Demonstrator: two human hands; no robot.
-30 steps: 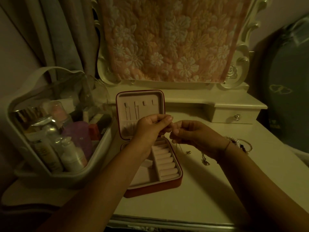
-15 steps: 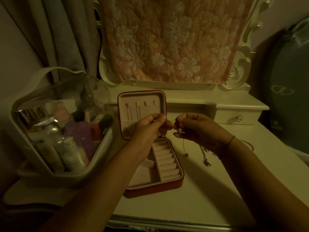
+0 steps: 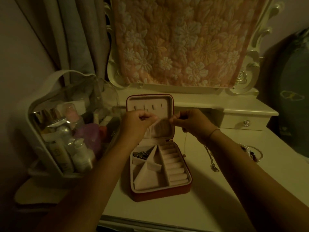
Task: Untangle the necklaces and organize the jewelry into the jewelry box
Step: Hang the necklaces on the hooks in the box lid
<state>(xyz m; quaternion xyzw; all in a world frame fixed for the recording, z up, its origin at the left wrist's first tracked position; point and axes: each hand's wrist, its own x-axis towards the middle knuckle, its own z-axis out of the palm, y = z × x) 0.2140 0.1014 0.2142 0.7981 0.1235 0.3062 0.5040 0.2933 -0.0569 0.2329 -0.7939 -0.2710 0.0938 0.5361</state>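
Cosmetics bag stood left of the open jewelry box, bracelets right. Left hand and right hand hovered before its lid, both grips pinching a thin necklace.

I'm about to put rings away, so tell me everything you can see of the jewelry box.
Small, rounded-square jewelry box, red outside, pale pink velvety lining, open on the table. Upright lid: four hooks, a pocket. Base: ring rolls right, angled dividers left, dark jewelry in the far-left compartment. Left hand and right hand pinch a necklace before the lid.
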